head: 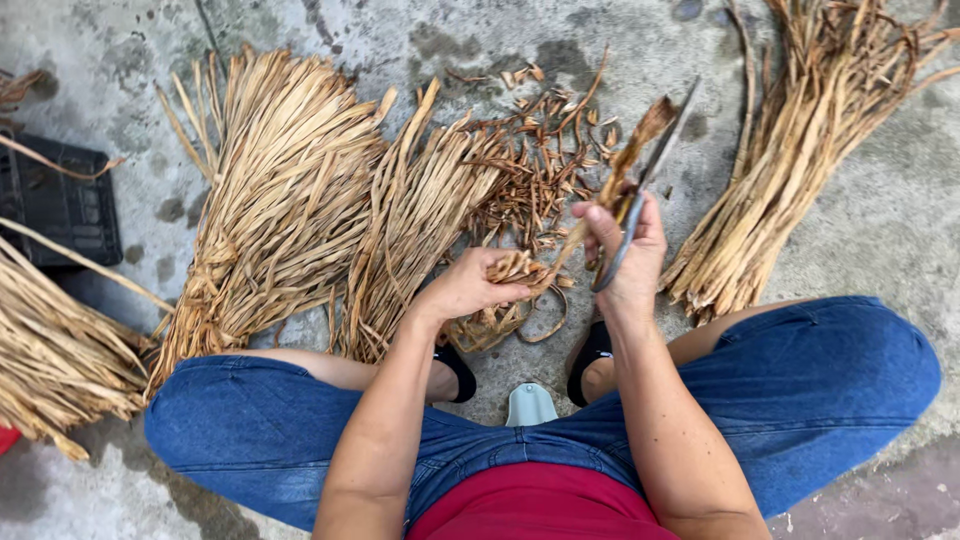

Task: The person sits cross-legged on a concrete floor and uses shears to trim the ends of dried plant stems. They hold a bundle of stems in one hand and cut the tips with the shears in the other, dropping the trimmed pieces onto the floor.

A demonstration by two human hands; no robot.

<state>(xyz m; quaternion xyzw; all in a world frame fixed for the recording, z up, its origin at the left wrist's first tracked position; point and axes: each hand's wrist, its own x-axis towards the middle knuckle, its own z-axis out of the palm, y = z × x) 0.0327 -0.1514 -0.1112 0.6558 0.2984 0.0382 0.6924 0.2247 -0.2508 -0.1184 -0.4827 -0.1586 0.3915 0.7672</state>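
Note:
My left hand pinches a dried tan plant strip near its lower end, over a small coil of strips on the concrete floor. My right hand grips grey metal scissors, whose blades point up and away and close around the strip's frayed upper end. I squat on a low pale stool, knees in blue denim on either side.
A tied bundle of dried strips fans out at left, a smaller bunch beside it. Curled brown trimmings litter the floor ahead. Another long bundle lies at right, more strips at far left, by a black crate.

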